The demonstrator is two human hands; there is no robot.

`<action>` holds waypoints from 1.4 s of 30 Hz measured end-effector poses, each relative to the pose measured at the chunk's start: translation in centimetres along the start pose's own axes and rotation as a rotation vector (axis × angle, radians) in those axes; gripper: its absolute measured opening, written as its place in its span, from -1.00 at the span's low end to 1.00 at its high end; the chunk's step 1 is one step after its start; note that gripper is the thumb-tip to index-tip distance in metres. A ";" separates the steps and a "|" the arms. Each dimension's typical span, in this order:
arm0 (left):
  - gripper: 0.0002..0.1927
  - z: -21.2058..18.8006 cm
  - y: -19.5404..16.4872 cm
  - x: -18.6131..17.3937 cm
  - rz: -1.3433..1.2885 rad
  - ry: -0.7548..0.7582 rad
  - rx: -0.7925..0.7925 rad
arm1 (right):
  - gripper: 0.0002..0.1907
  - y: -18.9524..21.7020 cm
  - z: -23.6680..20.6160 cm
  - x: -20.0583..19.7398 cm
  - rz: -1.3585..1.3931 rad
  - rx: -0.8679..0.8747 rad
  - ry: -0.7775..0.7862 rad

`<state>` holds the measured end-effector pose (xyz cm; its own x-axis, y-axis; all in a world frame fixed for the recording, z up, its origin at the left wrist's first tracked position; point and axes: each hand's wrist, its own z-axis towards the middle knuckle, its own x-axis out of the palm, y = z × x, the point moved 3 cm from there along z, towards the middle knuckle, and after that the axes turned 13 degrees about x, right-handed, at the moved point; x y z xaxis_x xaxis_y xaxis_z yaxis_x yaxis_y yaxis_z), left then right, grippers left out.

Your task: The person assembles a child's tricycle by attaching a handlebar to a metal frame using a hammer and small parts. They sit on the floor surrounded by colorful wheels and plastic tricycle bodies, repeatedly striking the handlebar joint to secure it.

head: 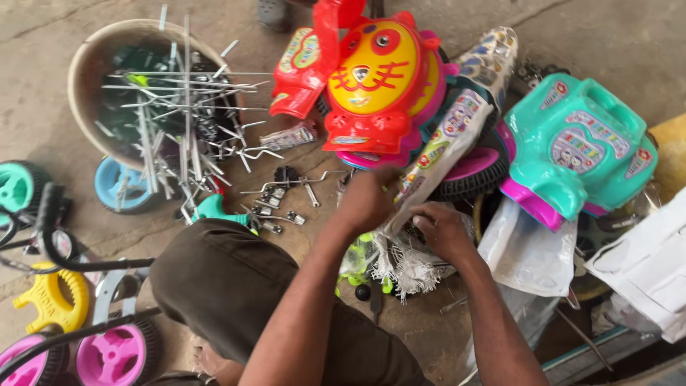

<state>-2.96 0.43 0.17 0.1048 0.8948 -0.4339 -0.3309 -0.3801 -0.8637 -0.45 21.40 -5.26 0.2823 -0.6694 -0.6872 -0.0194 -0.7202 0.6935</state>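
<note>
1. Fingers of our left hand (368,200) curl around the lower part of a long sticker-covered plastic bar (446,139); our right hand (444,230) grips the same bar at its bottom end, just above a bundle of white tassels (411,266).
2. We see the bar as pale, printed with bright round stickers, slanting up towards the top right over the concrete floor (43,43).
3. Far left, a beige tub (86,78) holds metal rods (179,107).
4. Just left of the bar stands a red and yellow toy face panel (375,78).
5. Right of it lies a teal toy body (579,143).
</note>
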 end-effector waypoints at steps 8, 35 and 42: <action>-0.74 -4.4 -7.8 -21.9 -0.530 -0.620 0.005 | -0.73 15.6 2.6 -3.3 0.134 -0.197 0.016; -0.79 -25.6 -0.3 -43.5 0.149 -1.033 -0.202 | -0.56 54.7 10.9 19.6 -0.980 -0.718 0.561; -0.78 -25.7 5.0 -44.8 -0.039 -1.093 -0.409 | -0.61 51.0 27.0 34.3 -1.027 -0.717 0.451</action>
<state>14.79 -47.52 8.72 -0.8208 0.5572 -0.1258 0.0028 -0.2164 -0.9763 -17.67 -43.19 0.74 0.1577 0.3353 -0.9288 0.8590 -0.5106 -0.0385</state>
